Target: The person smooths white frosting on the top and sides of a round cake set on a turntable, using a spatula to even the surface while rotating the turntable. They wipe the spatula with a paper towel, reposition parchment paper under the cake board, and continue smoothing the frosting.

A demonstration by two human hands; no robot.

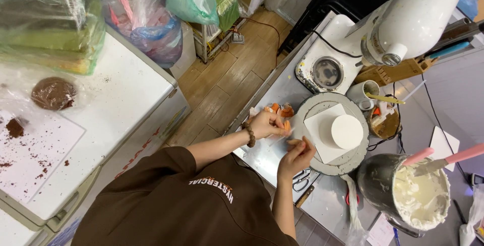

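A: What do the fingers of the left hand (266,124) do?

B: They pinch together on a small orange piece (286,125), which sits right at the fingertips. A bead bracelet (250,136) circles that wrist.

A: And the right hand (297,156)?

B: Its fingers close on a thin pale strip (291,141) just below the left fingertips; what the strip is cannot be told. The two hands sit close together, nearly touching.

A: What lies just past the fingers?

B: More orange pieces (280,109) rest on the steel counter (267,158) right above the left fingers. Beside both sets of fingers, on the far side from the person's body, stands a round turntable (348,161) with a white square board (319,125) and a small white round cake (347,131) on it.

A: Farther out?

B: Beyond the right hand, past the turntable, a metal bowl of white cream (421,195) holds two pink-handled tools (456,156). Scissors (301,179) lie just under the right hand. Above the turntable stands a white stand mixer (418,16), and a white mug (364,93) sits near it. Well apart behind the person's back, a white chest top (126,89) carries brown crumbs (15,127).
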